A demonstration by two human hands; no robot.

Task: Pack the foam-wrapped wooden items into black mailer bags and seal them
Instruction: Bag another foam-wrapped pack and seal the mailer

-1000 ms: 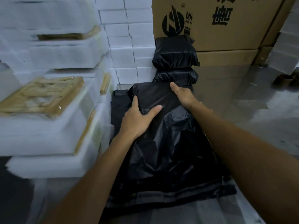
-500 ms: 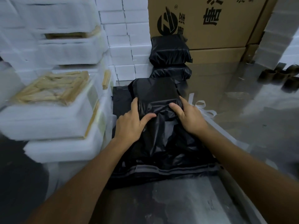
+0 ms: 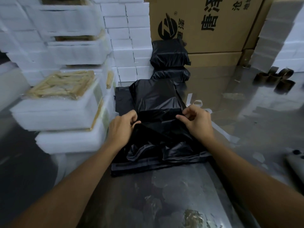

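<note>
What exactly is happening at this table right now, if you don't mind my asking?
A person is packing an item into a black mailer bag on the table. The left hand and right hand each pinch the bag's loose plastic, apparently folding it over. Two sealed black parcels sit stacked behind. Foam-wrapped wooden items wait stacked on the left.

- The room was dim, and the steel table [image 3: 238, 102] gave back soft overhead glare.
- White foam stacks [image 3: 54, 112] at its left edge looked smeared.
- Wide-angle bending curved the cardboard boxes [image 3: 213, 23].
</note>
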